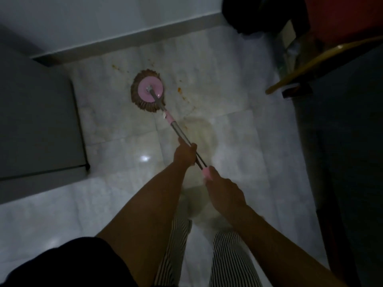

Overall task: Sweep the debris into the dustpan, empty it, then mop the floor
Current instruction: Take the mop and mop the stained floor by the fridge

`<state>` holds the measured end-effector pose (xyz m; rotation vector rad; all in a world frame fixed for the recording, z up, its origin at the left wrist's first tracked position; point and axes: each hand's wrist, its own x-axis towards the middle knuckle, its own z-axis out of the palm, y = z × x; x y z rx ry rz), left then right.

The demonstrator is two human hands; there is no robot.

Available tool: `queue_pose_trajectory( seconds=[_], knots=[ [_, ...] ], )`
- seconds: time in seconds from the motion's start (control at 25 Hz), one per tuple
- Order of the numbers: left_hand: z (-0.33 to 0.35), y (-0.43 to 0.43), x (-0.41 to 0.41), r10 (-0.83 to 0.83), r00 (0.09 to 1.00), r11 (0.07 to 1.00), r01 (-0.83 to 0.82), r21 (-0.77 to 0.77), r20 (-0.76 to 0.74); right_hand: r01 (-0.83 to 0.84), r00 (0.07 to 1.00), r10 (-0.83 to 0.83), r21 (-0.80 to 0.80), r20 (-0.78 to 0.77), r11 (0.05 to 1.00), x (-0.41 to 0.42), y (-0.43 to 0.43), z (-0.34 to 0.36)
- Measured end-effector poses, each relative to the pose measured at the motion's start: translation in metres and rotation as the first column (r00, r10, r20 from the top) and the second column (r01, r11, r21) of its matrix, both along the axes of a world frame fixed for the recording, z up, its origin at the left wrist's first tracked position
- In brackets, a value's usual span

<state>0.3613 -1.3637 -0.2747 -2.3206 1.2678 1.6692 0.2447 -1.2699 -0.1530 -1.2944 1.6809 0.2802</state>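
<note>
mop head [148, 93]: flat on floor [248, 146], far centre, close to wall
left hand [185, 155]: curled round metal shaft [180, 134], farther up
right hand [222, 188]: wrapped on pink end grip [206, 172], nearer
debris [179, 90]: orange specks on floor just right of mop head
cabinet [37, 121]: grey, left side

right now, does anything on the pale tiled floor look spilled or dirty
Yes. Orange-brown specks dot the pale tiled floor around the round pink mop head, and a yellowish smear spreads beside the metal mop handle.
</note>
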Motion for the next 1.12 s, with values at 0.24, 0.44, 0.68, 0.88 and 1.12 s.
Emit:
queue_pose_trajectory(
  seconds=[0.24,0.44,0.68,0.88,1.12],
  knots=[
    [-0.028,-0.146,0.127,-0.054,0.994,0.987,0.067,-0.144,0.093,0.039,0.997,-0.027,-0.161,0.072,0.986,0.125,-0.141,-0.042],
    [-0.033,-0.178,0.178,0.062,0.996,0.996,-0.058,-0.068,0.068,0.051,0.985,-0.030,-0.127,0.167,0.991,0.165,-0.177,-0.045],
    [-0.018,-0.097,0.133,-0.013,0.994,0.991,0.027,-0.131,0.107,-0.051,0.994,0.065,-0.146,0.092,0.988,0.116,-0.106,-0.023],
    [0.006,0.009,0.054,-0.049,0.996,0.998,0.052,-0.037,0.077,-0.112,0.993,0.115,-0.088,0.034,0.990,0.036,0.000,-0.003],
    [0.058,0.162,-0.091,0.172,0.979,0.969,-0.149,0.197,-0.110,-0.186,0.983,0.186,-0.053,-0.005,0.981,-0.103,0.156,0.051]
  ],
)
